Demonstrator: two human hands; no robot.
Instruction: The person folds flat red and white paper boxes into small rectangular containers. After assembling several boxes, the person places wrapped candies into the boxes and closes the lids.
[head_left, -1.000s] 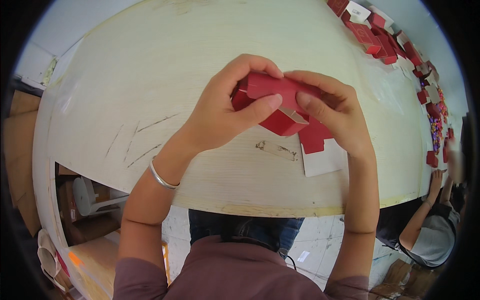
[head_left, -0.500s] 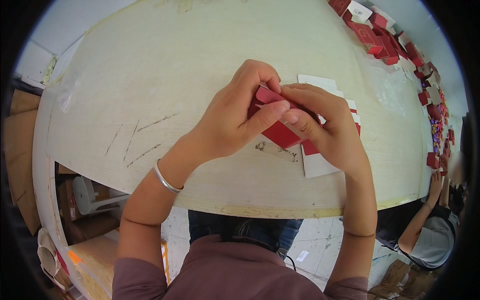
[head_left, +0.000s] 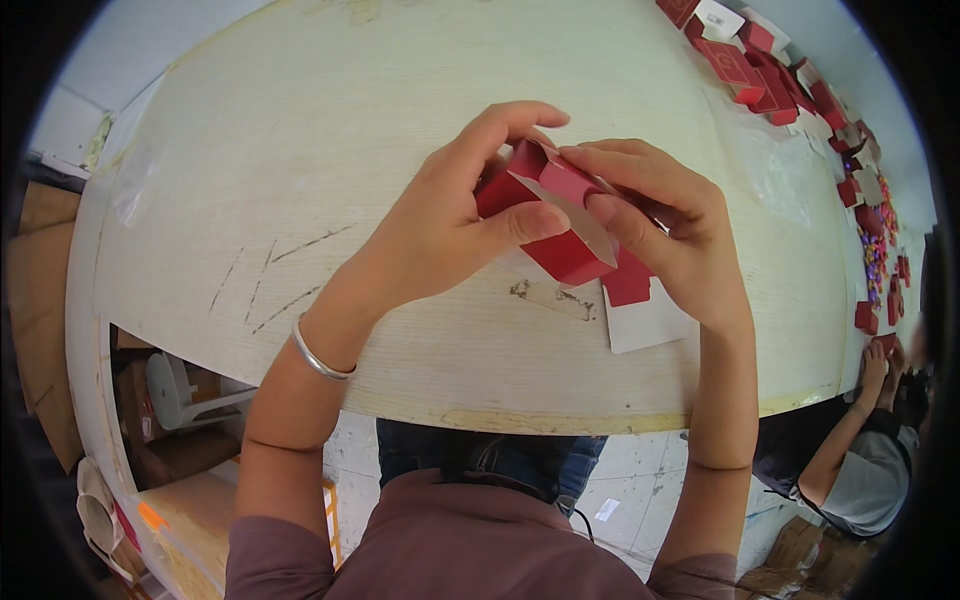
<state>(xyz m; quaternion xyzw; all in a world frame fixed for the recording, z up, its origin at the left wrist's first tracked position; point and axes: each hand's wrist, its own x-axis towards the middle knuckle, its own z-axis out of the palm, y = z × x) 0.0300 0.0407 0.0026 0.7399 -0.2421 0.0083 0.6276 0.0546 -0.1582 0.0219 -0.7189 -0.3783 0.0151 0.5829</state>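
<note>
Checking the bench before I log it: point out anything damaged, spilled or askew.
The wooden tabletop has dark scratch marks left of the hands and a scuffed stain under the red paper box. Small colourful pieces lie scattered at the far right edge. The box looks undamaged.

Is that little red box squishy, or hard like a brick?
Probably squishy: the red box looks like thin folded card, with a loose flap. Likely light too, as the left hand and right hand hold it by fingertips. It shouldn't roll; its sides are flat.
</note>
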